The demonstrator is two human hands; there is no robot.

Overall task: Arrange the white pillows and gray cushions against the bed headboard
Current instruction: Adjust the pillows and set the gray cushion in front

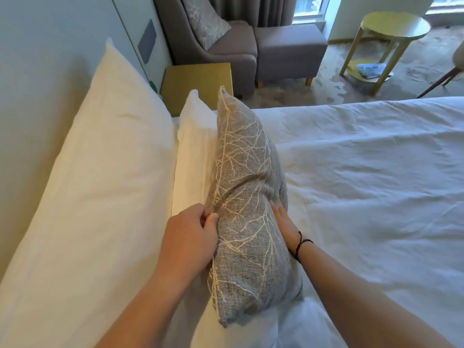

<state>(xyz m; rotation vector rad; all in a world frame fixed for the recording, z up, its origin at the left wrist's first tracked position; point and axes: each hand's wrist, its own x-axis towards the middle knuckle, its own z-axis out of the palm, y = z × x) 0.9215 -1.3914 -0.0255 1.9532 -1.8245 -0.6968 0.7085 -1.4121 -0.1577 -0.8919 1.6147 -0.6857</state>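
A gray cushion (247, 204) with a pale branch pattern stands on edge on the bed, leaning against a smaller white pillow (194, 156). A large white pillow (100, 177) leans against the headboard wall (37, 59) at the left. My left hand (190, 237) pinches the cushion's piped seam between thumb and fingers. On the cushion's right face, my right hand (286, 226) lies flat with fingers straight, partly tucked behind its bulge.
The white duvet (371, 172) covers the bed to the right. A wooden nightstand (198, 81) stands beyond the pillows. Farther back are a gray armchair (226, 46) holding another patterned cushion (204, 20), a footstool (288, 51) and a round yellow table (394, 28).
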